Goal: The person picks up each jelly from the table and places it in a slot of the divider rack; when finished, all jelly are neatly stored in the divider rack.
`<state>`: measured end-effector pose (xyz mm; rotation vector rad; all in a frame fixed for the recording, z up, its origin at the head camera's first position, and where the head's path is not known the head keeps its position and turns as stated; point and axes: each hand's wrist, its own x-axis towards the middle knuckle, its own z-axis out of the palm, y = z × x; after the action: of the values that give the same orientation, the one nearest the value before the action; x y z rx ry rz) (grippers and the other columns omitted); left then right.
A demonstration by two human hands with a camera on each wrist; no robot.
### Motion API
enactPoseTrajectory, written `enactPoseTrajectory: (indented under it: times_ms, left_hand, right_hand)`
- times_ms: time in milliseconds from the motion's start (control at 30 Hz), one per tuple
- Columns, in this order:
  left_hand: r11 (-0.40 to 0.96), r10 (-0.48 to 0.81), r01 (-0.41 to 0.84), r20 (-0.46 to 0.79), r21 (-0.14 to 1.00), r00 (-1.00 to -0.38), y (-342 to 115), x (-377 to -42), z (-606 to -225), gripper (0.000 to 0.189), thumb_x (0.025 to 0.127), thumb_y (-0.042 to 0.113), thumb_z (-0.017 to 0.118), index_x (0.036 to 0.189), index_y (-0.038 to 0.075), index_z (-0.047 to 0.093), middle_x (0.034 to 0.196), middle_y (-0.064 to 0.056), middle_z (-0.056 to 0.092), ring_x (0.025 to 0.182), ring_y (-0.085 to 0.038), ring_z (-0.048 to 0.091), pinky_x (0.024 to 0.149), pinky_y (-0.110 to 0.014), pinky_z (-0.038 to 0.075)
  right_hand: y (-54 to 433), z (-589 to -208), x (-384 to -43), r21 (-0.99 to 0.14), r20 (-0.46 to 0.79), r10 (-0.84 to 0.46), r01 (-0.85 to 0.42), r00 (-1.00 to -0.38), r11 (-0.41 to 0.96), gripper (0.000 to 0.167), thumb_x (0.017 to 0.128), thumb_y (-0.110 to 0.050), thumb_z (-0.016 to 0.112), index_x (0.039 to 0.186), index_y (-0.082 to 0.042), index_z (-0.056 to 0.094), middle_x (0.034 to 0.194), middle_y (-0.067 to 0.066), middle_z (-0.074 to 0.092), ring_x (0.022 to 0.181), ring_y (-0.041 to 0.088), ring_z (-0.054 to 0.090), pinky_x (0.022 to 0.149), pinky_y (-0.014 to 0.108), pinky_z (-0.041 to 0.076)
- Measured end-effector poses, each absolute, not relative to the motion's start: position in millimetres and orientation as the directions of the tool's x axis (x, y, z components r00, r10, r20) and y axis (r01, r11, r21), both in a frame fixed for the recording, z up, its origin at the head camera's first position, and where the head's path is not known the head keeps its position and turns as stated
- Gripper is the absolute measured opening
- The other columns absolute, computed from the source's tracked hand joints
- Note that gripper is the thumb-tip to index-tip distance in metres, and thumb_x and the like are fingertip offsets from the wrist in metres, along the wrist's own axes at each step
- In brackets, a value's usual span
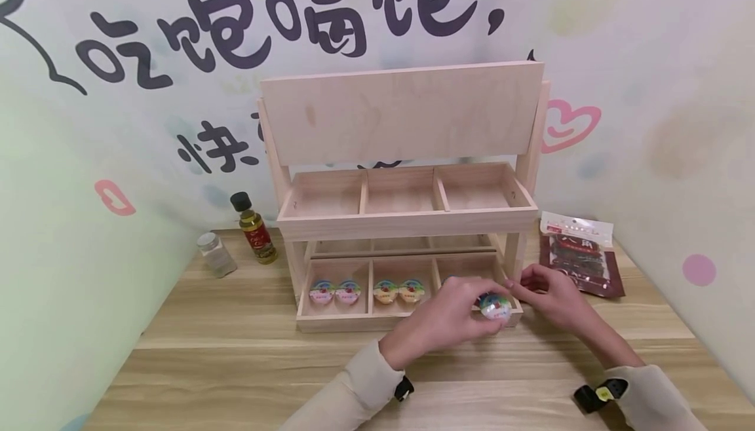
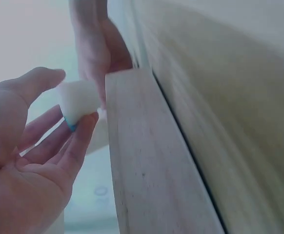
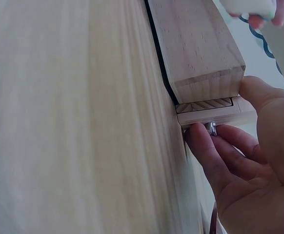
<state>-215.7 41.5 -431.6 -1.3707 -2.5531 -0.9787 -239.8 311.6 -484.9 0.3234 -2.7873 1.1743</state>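
My left hand (image 1: 451, 316) pinches a small jelly cup (image 1: 494, 306) between thumb and fingers, over the front right of the lower tray of a wooden rack (image 1: 407, 224). In the left wrist view the cup (image 2: 78, 100) shows a white body with a blue edge. Two pink-lidded cups (image 1: 335, 292) lie in the left compartment and two orange-lidded cups (image 1: 398, 291) in the middle one. Another cup in the right compartment is mostly hidden behind the left hand. My right hand (image 1: 554, 293) grips the tray's right side wall, thumb over it and fingers beside a metal bolt (image 3: 211, 128).
An oil bottle (image 1: 257, 233) and a small lidded jar (image 1: 216, 254) stand left of the rack. Right of it lies a dark red packet (image 1: 580, 257). The rack's upper tray (image 1: 407, 224) has three bare compartments under a tilted board (image 1: 407, 116). A printed wall cloth (image 1: 135, 136) hangs behind.
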Motion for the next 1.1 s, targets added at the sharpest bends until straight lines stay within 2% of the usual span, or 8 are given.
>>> enactPoseTrajectory:
  times_ms: [167,400,600,867,1100]
  left_hand:
    - [0.402,0.680,0.717,0.338,0.570,-0.650,40.6,-227.6,-431.1,0.041,0.097,0.019,0.083,0.136,0.014,0.071,0.126,0.002,0.077,0.098,0.006,0.065,0.079,-0.006,0.054]
    - [0.442,0.651,0.716,0.357,0.540,-0.670,41.3,-243.7,-438.4,0.040,0.094,0.016,0.084,0.132,0.010,0.073,0.123,-0.003,0.079,0.101,0.000,0.068,0.084,-0.006,0.053]
    - [0.461,0.670,0.711,0.317,0.531,-0.671,42.9,-253.4,-443.9,0.037,0.098,0.020,0.082,0.131,0.009,0.073,0.122,-0.002,0.079,0.100,0.001,0.069,0.083,-0.005,0.051]
    - [0.507,0.712,0.718,0.237,0.476,-0.661,44.8,-258.9,-448.5,0.037,0.099,0.027,0.082,0.133,0.014,0.073,0.120,0.003,0.079,0.101,-0.002,0.069,0.087,-0.009,0.051]
    - [0.502,0.740,0.730,0.208,0.463,-0.640,45.4,-263.6,-449.9,0.035,0.101,0.027,0.080,0.133,0.015,0.075,0.122,0.004,0.080,0.105,-0.001,0.070,0.091,-0.011,0.052]
  right_hand:
    - [311.5,-485.1,-239.1,-0.705,0.182,-0.163,-0.245,-0.970,0.665,0.022,0.101,-0.025,0.080,0.109,-0.006,0.073,0.105,0.008,0.078,0.096,0.002,0.069,0.079,0.022,0.059]
    - [309.9,-483.4,-237.5,-0.705,0.164,-0.151,-0.223,-0.975,0.673,0.024,0.101,-0.028,0.079,0.109,-0.007,0.073,0.107,0.009,0.079,0.096,0.006,0.070,0.077,0.022,0.057]
    - [310.3,-484.1,-237.8,-0.703,0.157,-0.145,-0.214,-0.977,0.678,0.025,0.102,-0.031,0.079,0.109,-0.007,0.073,0.107,0.009,0.079,0.099,0.014,0.072,0.078,0.023,0.057]
    - [312.2,-488.5,-240.5,-0.705,0.167,-0.141,-0.218,-0.976,0.675,0.026,0.101,-0.032,0.079,0.108,-0.008,0.073,0.105,0.009,0.079,0.096,0.007,0.071,0.080,0.022,0.058]
    - [313.5,-487.4,-240.5,-0.700,0.159,-0.133,-0.207,-0.978,0.683,0.028,0.102,-0.035,0.078,0.108,-0.009,0.073,0.105,0.009,0.079,0.096,0.008,0.071,0.079,0.023,0.057]
